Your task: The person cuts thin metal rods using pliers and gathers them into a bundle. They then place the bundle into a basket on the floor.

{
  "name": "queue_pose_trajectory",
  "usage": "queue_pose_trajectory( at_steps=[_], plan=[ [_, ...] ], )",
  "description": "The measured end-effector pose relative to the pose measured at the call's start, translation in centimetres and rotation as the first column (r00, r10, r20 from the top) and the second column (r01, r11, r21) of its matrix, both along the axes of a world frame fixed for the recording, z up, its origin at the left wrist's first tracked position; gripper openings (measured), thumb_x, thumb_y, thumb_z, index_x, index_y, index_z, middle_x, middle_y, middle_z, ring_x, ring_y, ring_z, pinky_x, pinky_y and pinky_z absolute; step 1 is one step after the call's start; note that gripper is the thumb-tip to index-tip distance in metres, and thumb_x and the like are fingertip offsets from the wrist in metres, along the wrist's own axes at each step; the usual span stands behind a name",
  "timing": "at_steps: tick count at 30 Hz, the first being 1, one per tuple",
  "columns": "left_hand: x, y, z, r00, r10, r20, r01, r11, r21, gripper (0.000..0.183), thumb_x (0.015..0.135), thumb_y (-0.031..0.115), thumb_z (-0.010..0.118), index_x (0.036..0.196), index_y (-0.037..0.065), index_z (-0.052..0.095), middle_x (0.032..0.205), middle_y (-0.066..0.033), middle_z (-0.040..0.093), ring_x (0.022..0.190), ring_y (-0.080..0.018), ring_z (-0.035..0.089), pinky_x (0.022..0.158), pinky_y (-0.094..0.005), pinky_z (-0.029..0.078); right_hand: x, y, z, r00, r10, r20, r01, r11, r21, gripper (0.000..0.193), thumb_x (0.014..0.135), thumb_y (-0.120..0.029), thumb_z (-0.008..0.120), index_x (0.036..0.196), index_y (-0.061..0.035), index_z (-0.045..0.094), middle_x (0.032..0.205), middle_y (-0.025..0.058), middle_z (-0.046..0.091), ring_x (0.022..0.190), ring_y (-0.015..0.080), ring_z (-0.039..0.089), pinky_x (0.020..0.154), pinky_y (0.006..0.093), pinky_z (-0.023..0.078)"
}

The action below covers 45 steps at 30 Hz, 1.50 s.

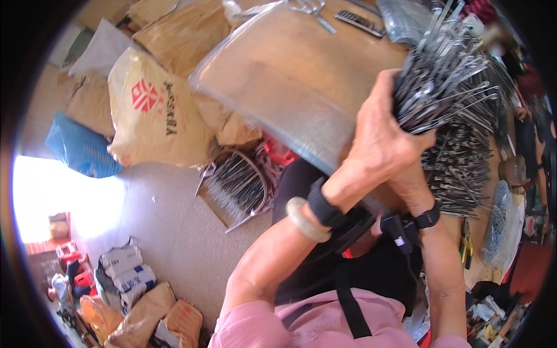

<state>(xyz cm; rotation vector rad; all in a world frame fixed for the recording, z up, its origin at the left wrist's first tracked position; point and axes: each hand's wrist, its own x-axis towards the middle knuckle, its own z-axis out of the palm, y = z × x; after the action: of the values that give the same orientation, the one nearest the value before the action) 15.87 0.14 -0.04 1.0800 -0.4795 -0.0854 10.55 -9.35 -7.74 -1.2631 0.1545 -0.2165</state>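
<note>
Where the left hand (383,130) is meeting the rod bundle (441,81): I am looking down from afar through the head view, and the bundle is leaning above the right side of the tabletop (278,87).
Left hand: it is wrapping partly closed around the bundle's lower part, gripping many thin, dark metal rods.
Right hand (409,181): it is sitting mostly hidden behind the left, so I am unable to tell how far open it is or whether it is holding anything.
Low grip: I am judging that it is gathering the loose rods together, while their upper ends are fanning out freely.
Loose pile (461,162): more rods are lying on the tabletop's right side, just beside the hands, probably for easy reach.
Container (216,210): it is sitting below the tabletop's left edge, holding further rods; its walls are presumably stopping them from spreading.
Tabletop's far edge: one remote control (360,23), one looped-handle metal tool (326,25) and one clear plastic bag (406,22) are lying there.
Tabletop's near right: one pair of pliers (468,250) and one bag of small parts (500,223) are resting.
Rod groups: I am counting one bundle, one pile and one filled container; single rods are overlapping too much for counting.
</note>
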Motion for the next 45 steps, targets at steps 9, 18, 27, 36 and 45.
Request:
queue_pose_trajectory(
  at_steps=[9, 18, 27, 36, 45],
  plan=[
    [-5.9, 6.5, 3.1, 0.895, -0.045, -0.444, -0.042, 0.982, -0.184, 0.046, 0.075, -0.009, 0.065, 0.116, 0.002, 0.049, 0.098, -0.0031, 0.063, 0.086, -0.0099, 0.058, 0.078, -0.0241, 0.047, -5.0, 5.0, 4.9, 0.991, 0.123, 0.052, -0.03, 0.586, -0.81, 0.078, 0.074, -0.016, 0.08, 0.137, -0.0008, 0.037, 0.12, 0.0162, 0.059, 0.111, 0.0256, 0.059, 0.095, 0.035, 0.046],
    [-12.1, 9.4, 1.7, 0.727, 0.076, -0.683, -0.31, 0.923, -0.227, 0.022, 0.079, -0.003, 0.069, 0.101, 0.002, 0.063, 0.091, -0.0005, 0.065, 0.079, -0.0103, 0.061, 0.072, -0.0269, 0.05, -7.8, 7.7, 8.8, 0.907, 0.416, -0.064, -0.3, 0.533, -0.792, 0.096, 0.068, -0.007, 0.073, 0.149, -0.0087, 0.021, 0.109, 0.0287, 0.064, 0.107, 0.0481, 0.06, 0.089, 0.0432, 0.05],
    [-11.9, 8.1, 2.1, 0.747, 0.276, -0.604, -0.368, 0.929, -0.031, 0.015, 0.082, 0.004, 0.069, 0.096, 0.001, 0.066, 0.086, -0.0021, 0.065, 0.076, -0.0113, 0.062, 0.071, -0.0259, 0.05, -6.7, 6.0, 6.2, 0.868, 0.495, 0.039, -0.351, 0.667, -0.657, 0.093, 0.064, -0.006, 0.071, 0.144, 0.001, 0.024, 0.101, 0.0364, 0.061, 0.096, 0.0508, 0.062, 0.082, 0.0481, 0.052],
    [-11.7, 7.4, 4.2, 0.8, 0.387, -0.459, -0.27, 0.915, 0.301, 0.02, 0.078, 0.005, 0.074, 0.095, 0.0, 0.064, 0.082, -0.0031, 0.064, 0.073, -0.0122, 0.062, 0.071, -0.0264, 0.05, -5.6, 6.8, 4.0, 0.83, 0.554, 0.063, -0.506, 0.796, -0.333, 0.098, 0.061, -0.007, 0.071, 0.145, 0.0061, 0.022, 0.102, 0.0329, 0.063, 0.103, 0.0454, 0.063, 0.09, 0.0411, 0.05],
    [-11.1, 17.1, 0.9, 0.689, 0.564, -0.455, -0.299, 0.794, 0.53, 0.039, 0.078, 0.012, 0.077, 0.111, 0.001, 0.059, 0.095, -0.0051, 0.066, 0.088, -0.0139, 0.062, 0.085, -0.0294, 0.048, -3.6, 13.8, 2.1, 0.637, 0.751, -0.172, -0.77, 0.615, -0.169, 0.089, 0.059, -0.006, 0.071, 0.137, 0.0086, 0.032, 0.093, 0.0232, 0.064, 0.089, 0.0332, 0.066, 0.08, 0.0358, 0.052]
  ],
)
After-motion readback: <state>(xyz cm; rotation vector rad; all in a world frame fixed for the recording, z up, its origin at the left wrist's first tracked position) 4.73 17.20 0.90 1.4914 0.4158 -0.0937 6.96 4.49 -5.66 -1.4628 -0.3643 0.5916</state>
